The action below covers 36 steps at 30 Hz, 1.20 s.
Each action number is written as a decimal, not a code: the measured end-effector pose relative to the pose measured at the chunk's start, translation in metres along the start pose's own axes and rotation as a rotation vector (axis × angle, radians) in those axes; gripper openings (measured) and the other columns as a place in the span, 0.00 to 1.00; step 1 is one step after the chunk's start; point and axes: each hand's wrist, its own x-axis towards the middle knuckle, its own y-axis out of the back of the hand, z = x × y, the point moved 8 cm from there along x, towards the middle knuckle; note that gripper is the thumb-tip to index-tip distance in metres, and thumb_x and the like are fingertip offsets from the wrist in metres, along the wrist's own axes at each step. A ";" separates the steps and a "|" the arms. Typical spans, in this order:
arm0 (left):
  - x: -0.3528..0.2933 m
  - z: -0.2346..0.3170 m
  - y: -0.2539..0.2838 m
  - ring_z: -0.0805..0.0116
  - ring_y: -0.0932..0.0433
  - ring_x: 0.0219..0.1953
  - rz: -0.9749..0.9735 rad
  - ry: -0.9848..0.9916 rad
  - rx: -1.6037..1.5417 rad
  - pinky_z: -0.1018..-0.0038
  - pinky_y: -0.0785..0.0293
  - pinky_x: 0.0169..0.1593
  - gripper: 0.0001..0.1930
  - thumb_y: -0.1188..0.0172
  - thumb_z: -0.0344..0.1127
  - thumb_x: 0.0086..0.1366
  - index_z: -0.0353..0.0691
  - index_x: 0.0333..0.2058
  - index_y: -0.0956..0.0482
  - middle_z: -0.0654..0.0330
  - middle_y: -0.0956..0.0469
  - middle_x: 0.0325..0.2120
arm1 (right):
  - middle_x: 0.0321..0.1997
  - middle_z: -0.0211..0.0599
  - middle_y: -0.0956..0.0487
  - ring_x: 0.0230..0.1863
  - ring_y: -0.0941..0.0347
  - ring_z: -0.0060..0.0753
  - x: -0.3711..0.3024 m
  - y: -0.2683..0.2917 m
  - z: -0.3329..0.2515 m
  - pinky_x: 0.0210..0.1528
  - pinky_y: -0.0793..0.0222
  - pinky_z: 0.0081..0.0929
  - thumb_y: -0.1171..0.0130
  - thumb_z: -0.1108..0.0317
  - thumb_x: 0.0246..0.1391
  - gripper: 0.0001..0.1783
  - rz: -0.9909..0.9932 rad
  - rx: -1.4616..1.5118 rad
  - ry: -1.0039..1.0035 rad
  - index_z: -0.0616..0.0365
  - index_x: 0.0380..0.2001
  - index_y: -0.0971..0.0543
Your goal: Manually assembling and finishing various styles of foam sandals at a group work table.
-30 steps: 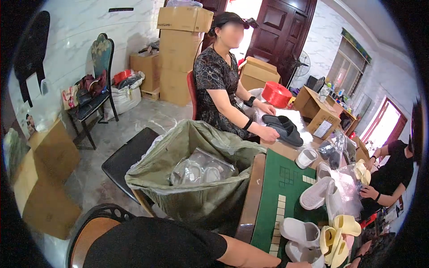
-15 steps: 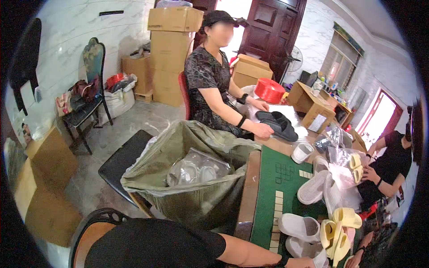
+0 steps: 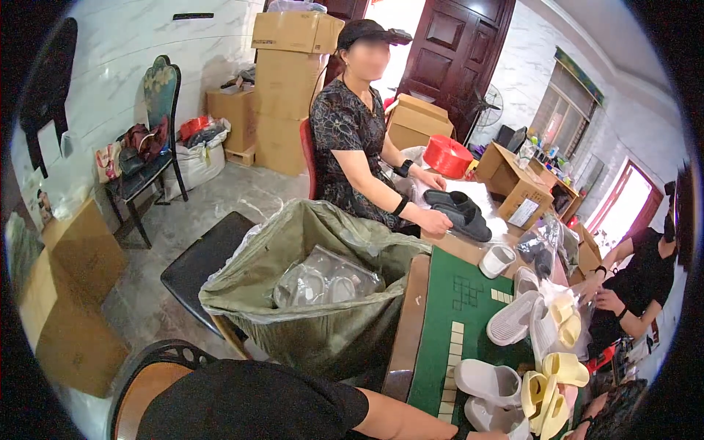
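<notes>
My left forearm crosses the lower edge, a dark band at its wrist. Of my left hand (image 3: 487, 435) only a strip shows at the bottom; its fingers are cut off. It is nearest to a light grey slide slipper (image 3: 496, 416), and whether it touches it cannot be told. A second grey slide slipper (image 3: 488, 381) lies just beyond, on the green mat (image 3: 469, 330). To their right is a pile of pale yellow slippers (image 3: 548, 392). My right hand is out of view.
A big olive sack (image 3: 323, 323) holds bagged slippers. Across the table a person (image 3: 356, 139) handles black slippers (image 3: 460, 213). At right another person (image 3: 631, 286) handles yellow slippers in clear plastic (image 3: 568, 323). Another person's arm (image 3: 592, 411) enters lower right. Cream tiles (image 3: 455, 345) line the mat.
My left hand has dropped and drawn back toward the lower edge, away from the near grey slipper. The bagged yellow slippers at right have moved lower. The view has shifted slightly.
</notes>
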 end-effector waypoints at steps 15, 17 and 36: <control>-0.007 0.008 0.011 0.74 0.27 0.26 0.078 -0.162 -0.178 0.72 0.28 0.32 0.10 0.41 0.34 0.57 0.32 0.23 0.24 0.60 0.24 0.20 | 0.32 0.37 0.23 0.33 0.27 0.28 -0.018 -0.021 -0.014 0.39 0.27 0.26 0.41 0.64 0.65 0.12 -0.051 0.202 -0.113 0.62 0.41 0.27; 0.000 0.019 -0.009 0.71 0.24 0.28 -0.056 0.047 -0.213 0.71 0.27 0.33 0.10 0.42 0.35 0.60 0.33 0.30 0.20 0.57 0.22 0.24 | 0.32 0.31 0.26 0.33 0.30 0.22 -0.014 -0.005 -0.010 0.36 0.31 0.22 0.40 0.65 0.62 0.10 0.033 0.213 -0.140 0.58 0.38 0.28; -0.023 -0.005 0.020 0.81 0.26 0.30 -0.104 0.315 -0.146 0.81 0.27 0.35 0.07 0.43 0.30 0.70 0.32 0.40 0.21 0.66 0.21 0.30 | 0.26 0.26 0.26 0.25 0.32 0.16 -0.007 -0.027 0.026 0.27 0.35 0.18 0.47 0.70 0.66 0.04 -0.099 0.236 -0.198 0.59 0.37 0.27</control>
